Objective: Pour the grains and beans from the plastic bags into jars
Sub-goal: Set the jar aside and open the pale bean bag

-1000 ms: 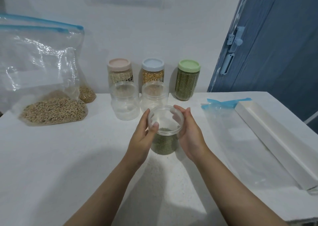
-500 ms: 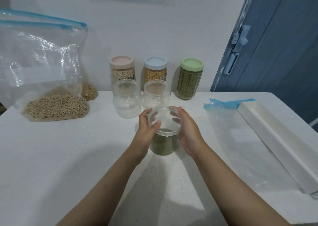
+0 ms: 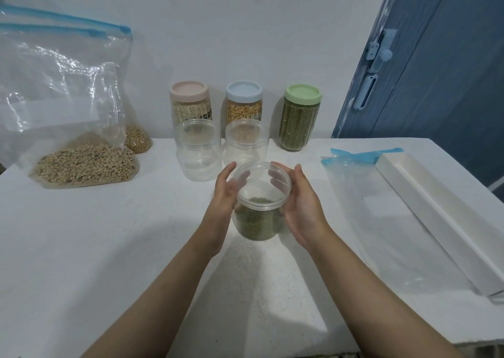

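Observation:
A clear lidless jar (image 3: 258, 221), about half full of green beans, stands on the white table (image 3: 109, 248) at the centre. My left hand (image 3: 222, 197) and my right hand (image 3: 301, 205) flank it with fingers spread. Both thumbs are off the rim, and the fingertips show through the plastic behind the jar. Two empty clear jars (image 3: 198, 150) (image 3: 245, 145) stand just beyond it. At the far left lies a plastic bag of tan grains (image 3: 81, 164), with a second bag of grains (image 3: 136, 139) behind it. An empty flat bag with a blue zip (image 3: 381, 207) lies on the right.
Three lidded jars stand against the wall: pink lid (image 3: 190, 104), blue lid (image 3: 244, 104), green lid (image 3: 300, 118). A long white box (image 3: 441, 218) lies along the table's right edge. A blue door (image 3: 436, 71) stands at the right.
My thumbs have come off the jar's rim and both hands have loosened from a grip to a spread hold around it. The jar stays at the same spot.

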The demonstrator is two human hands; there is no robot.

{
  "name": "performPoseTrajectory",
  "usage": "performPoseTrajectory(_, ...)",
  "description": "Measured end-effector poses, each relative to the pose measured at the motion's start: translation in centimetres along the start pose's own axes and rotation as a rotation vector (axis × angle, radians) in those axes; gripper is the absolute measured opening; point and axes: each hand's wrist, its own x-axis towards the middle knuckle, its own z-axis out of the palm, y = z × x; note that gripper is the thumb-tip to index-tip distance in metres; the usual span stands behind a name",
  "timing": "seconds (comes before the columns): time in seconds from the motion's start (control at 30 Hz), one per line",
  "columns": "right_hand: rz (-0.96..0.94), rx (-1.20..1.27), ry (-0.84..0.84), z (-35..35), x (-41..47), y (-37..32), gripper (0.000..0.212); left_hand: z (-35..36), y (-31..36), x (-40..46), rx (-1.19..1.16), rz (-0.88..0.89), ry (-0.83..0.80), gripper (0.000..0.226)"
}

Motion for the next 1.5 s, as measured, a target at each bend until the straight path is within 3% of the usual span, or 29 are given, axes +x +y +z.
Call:
performPoseTrajectory(0.1,0.006,0.025,0.016,-0.1,0.1,0.2,0.027,0.3,0.4,-0.1,0.006,0.01,0.013,0.037)
performPoseTrajectory(0.23,-0.019,-0.049,-0.002,0.1,-0.3,-0.1,0.027,0.3,0.5,-0.3,0.023,0.017,-0.023,0.055)
performPoseTrajectory(0.37,-0.035,-0.021,0.036,0.1,-0.2,0.4,0.008,0.4,0.7,-0.2,-0.007,0.01,0.021,0.041)
performPoseTrajectory(0.47,-0.048,-0.071,0.005,0.1,-0.4,0.5,0.021,0.2,0.6,-0.3,-0.024,-0.007,0.002,0.048)
performPoseTrajectory(0.6,-0.041,-0.01,0.03,0.0,-0.4,0.5,0.008,0.2,0.8,-0.3,0.004,0.004,-0.005,0.047)
performPoseTrajectory(0.77,-0.033,-0.124,-0.003,0.2,-0.6,0.1,0.018,0.6,0.2,-0.7,-0.024,0.035,0.019,0.056)
performPoseTrajectory(0.93,-0.052,-0.044,0.029,-0.1,-0.6,0.3,0.005,0.8,0.3,-0.4,0.006,0.041,0.023,0.05)
performPoseTrajectory(1.1,-0.071,-0.187,-0.002,0.1,-0.3,0.3,0.026,1.7,0.3,-0.7,0.053,0.083,0.089,0.047)
performPoseTrajectory(1.37,-0.148,-0.219,0.174,-0.2,-0.3,0.7,0.025,4.5,0.7,0.2,-0.064,0.043,0.209,0.029)
performPoseTrajectory(1.5,-0.167,-0.23,0.23,-2.3,0.9,-0.7,0.024,7.2,0.5,1.7,-0.137,0.005,0.155,0.028)
